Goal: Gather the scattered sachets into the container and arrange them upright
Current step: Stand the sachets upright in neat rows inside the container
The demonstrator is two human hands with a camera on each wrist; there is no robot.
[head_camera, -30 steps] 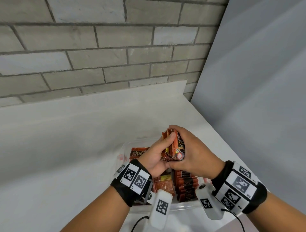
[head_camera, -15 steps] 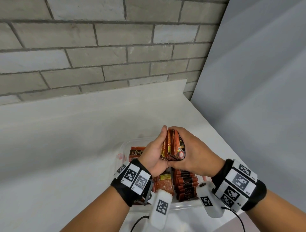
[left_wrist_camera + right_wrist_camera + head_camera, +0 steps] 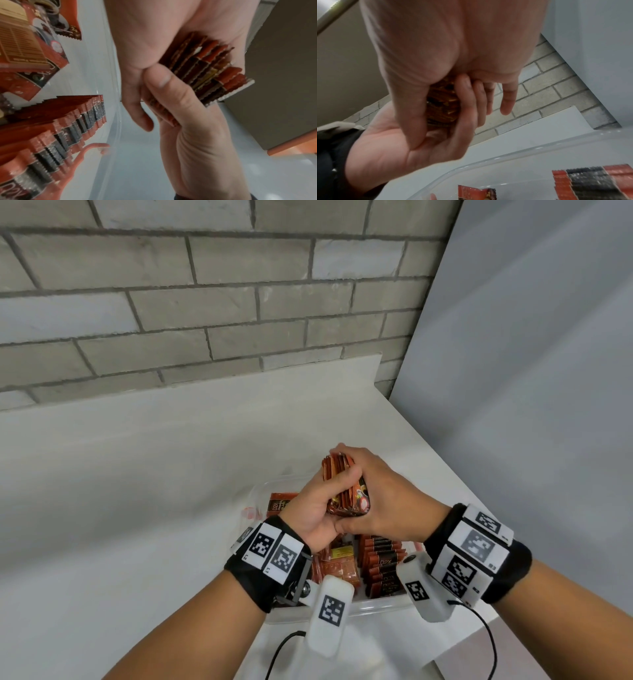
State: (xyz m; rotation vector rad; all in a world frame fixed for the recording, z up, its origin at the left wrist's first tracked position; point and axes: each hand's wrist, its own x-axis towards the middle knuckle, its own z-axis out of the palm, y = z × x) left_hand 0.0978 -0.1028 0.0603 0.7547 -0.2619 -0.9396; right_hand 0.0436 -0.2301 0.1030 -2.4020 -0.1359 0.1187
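A white counter (image 3: 137, 474) holds a clear plastic container (image 3: 380, 606) with a row of sachets (image 3: 382, 563) standing upright in it. Above it, the left hand (image 3: 317, 508) and right hand (image 3: 387, 501) both curl round a bundle of sachets (image 3: 339, 487), pressing it between them.

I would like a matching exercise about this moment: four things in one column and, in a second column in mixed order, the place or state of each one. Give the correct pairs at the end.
Column one:
1. bundle of sachets
2. row of sachets
3. clear container
4. brick wall

Column two:
A. stands behind the white counter
B. gripped between the left hand and the right hand
C. rests on the counter under both hands
D. stands upright inside the container

Pairs: 1-B, 2-D, 3-C, 4-A
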